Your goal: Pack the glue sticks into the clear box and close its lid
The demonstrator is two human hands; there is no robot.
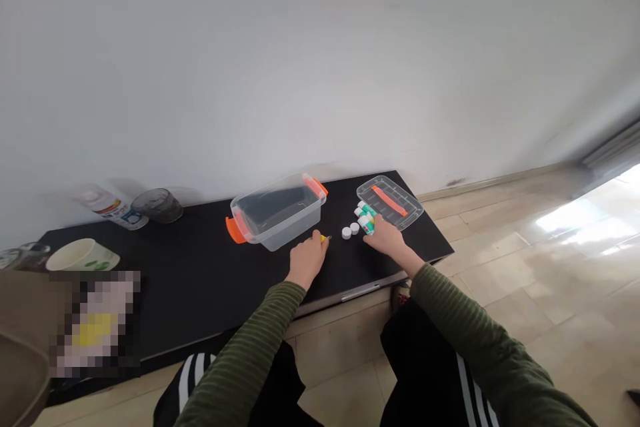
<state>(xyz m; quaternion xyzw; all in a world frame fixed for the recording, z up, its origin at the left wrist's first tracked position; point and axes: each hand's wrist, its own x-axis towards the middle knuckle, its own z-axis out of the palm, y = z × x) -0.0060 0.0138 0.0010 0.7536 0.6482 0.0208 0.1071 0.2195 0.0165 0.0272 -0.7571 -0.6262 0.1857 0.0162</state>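
My left hand [306,260] is closed on a small yellow object with a dark tip [325,238], perhaps a pencil or marker; most of it is hidden in the fist. To its right, my right hand [385,237] has its fingers around a small teal-and-white bottle [367,223] with a white cap. Another such bottle [361,211] lies just behind it. Between the hands are two small white round pieces, one nearer the front [346,233] and one behind [355,228]. A clear plastic box [293,225] with orange latches stands uncovered beyond my left hand.
The box's clear lid [413,205] with an orange handle lies at the table's right end. On the left of the black table [210,293] are a spray can [117,209], a dark glass [157,205] and a paper bowl [83,255]. A wall rises behind.
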